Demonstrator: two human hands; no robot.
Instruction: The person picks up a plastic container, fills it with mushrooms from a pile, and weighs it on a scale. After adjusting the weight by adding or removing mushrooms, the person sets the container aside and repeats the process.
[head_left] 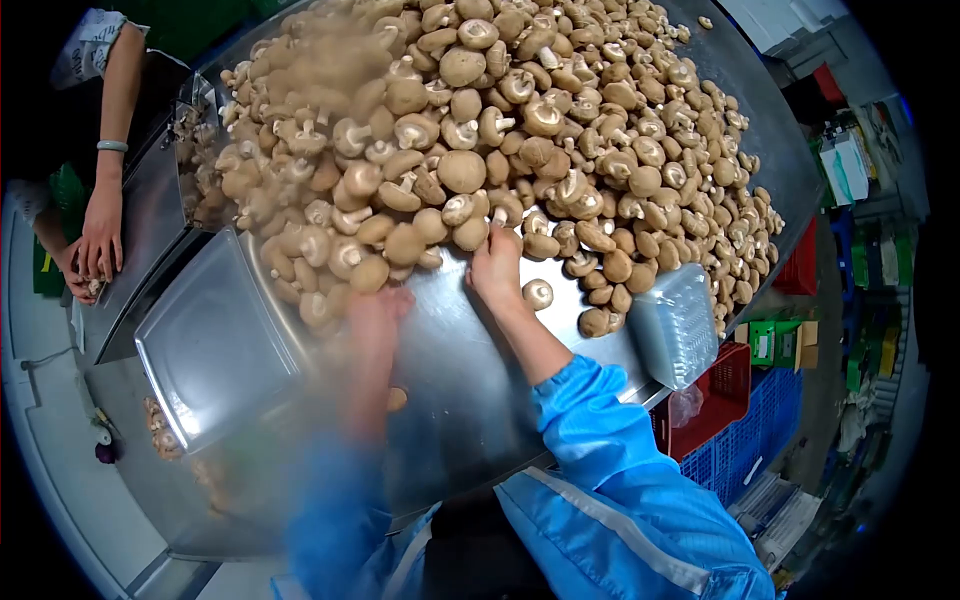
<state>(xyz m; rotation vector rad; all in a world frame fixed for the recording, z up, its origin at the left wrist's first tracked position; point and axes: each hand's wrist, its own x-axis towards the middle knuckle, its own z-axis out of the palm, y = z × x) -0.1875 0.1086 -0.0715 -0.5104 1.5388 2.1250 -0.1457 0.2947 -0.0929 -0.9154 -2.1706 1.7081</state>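
A large pile of brown-capped shiitake mushrooms [462,172] covers the far part of a steel table [460,370]. My right hand [495,268] is at the near edge of the pile, its fingers curled against a mushroom [507,209] there. To its right lies a single mushroom [538,293], stem side up. My left hand [380,312] reaches to the pile's near left edge, just below a mushroom [369,273]. A hazy smear in the view blurs this hand and hides its fingers. Blue sleeves cover both forearms.
A clear plastic tray [215,340] lies at the left, and nested clear trays [676,330] stand at the right. Red crates [715,400] and a blue crate [765,425] stand beyond the right edge. Another person's hands [100,235] work at the upper left.
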